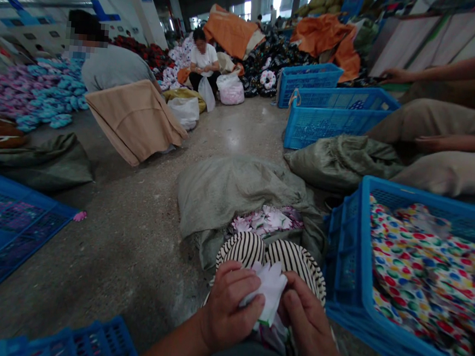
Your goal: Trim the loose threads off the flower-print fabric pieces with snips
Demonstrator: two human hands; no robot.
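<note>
My left hand (pixel 227 309) and my right hand (pixel 306 320) are close together in front of me, both pinching a folded piece of white fabric (pixel 268 290) with a green edge at its lower side. Beneath my hands, a black-and-white striped fabric (pixel 242 249) lies over my lap, and more white material hangs below the fingers. Just beyond it, an open grey-green woven sack (pixel 236 200) shows a heap of pale pink and white floral fabric pieces (pixel 265 219) at its mouth.
A blue plastic crate (pixel 347 252) of polka-dot fabric stands at my right, with other blue crates (pixel 336 120) and filled sacks beyond. A co-worker's hand (pixel 433 142) rests on a sack. Seated people and fabric heaps line the concrete floor ahead.
</note>
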